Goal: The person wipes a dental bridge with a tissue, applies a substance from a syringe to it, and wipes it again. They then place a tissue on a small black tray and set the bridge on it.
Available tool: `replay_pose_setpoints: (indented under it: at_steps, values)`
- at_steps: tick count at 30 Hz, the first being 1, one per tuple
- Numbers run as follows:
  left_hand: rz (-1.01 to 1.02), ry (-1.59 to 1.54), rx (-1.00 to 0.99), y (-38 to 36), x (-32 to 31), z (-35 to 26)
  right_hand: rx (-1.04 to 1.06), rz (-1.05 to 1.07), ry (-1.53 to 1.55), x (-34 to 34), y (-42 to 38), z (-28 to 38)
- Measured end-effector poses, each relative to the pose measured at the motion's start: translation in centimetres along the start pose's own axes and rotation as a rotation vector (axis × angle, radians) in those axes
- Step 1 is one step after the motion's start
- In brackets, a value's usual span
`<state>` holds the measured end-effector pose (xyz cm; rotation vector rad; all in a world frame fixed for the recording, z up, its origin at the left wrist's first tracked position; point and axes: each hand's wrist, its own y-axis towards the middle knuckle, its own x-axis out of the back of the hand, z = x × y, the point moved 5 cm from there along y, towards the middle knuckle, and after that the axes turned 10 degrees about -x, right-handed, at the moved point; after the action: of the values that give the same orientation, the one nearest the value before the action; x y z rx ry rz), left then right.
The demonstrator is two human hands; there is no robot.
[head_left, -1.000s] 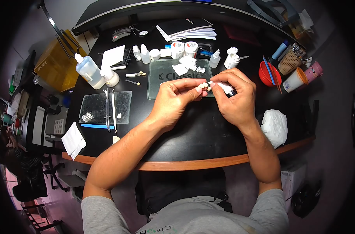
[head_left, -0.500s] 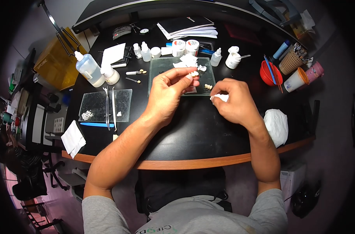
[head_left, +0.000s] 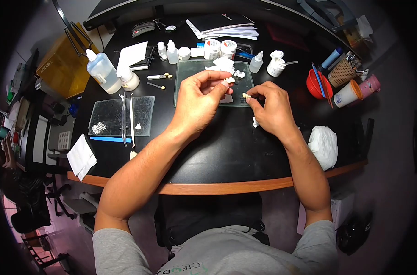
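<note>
My left hand is closed in a pinch on a small cream dental bridge, raised over the large glass slab. To its right, my right hand has thumb and forefinger closed on a second group of tooth-shaped crowns at the slab's right edge. Beneath that hand a bit of crumpled white tissue shows; the palm hides how it is held or whether it lies on the table. More crumpled white tissue lies on the slab behind my left fingers.
A smaller glass plate at left carries tweezers and a slim instrument. Bottles and jars line the back. At right are a red bowl, a brush holder and a white plastic-wrapped bundle.
My right hand has moved slightly up and left and taken hold of the crowns that lay on the slab. The left hand keeps its pinch. The whole view has shifted a little.
</note>
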<state>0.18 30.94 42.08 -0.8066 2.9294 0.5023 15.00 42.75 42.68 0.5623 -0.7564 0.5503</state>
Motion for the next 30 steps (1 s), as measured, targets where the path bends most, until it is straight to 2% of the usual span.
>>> replay_pose_setpoints:
  at_steps: [9, 15, 18, 22, 28, 30]
  values:
    - [0.005, -0.023, 0.008, 0.0, -0.1, 0.1, -0.086, 0.047, 0.079, 0.7, 0.2, 0.4]
    - [0.027, 0.014, 0.001, 0.0, 0.0, 0.1, -0.051, 0.029, 0.101, 0.7, 0.2, 0.3]
    - [0.002, 0.179, -0.066, 0.6, 0.8, -0.2, -0.039, 0.028, 0.08, 0.5, 0.2, 0.1]
    - [0.009, 0.605, -0.184, 1.3, 2.1, -1.7, -0.047, 0.038, 0.052, 0.4, 0.3, 0.1]
    - [0.003, 0.842, -0.382, 1.4, 2.6, -2.8, -0.038, 0.048, 0.05, 0.1, 0.2, 0.0]
    - [-0.015, 0.839, -0.346, 1.6, 3.0, -3.1, -0.028, 0.047, 0.032, 0.0, 0.3, -0.2]
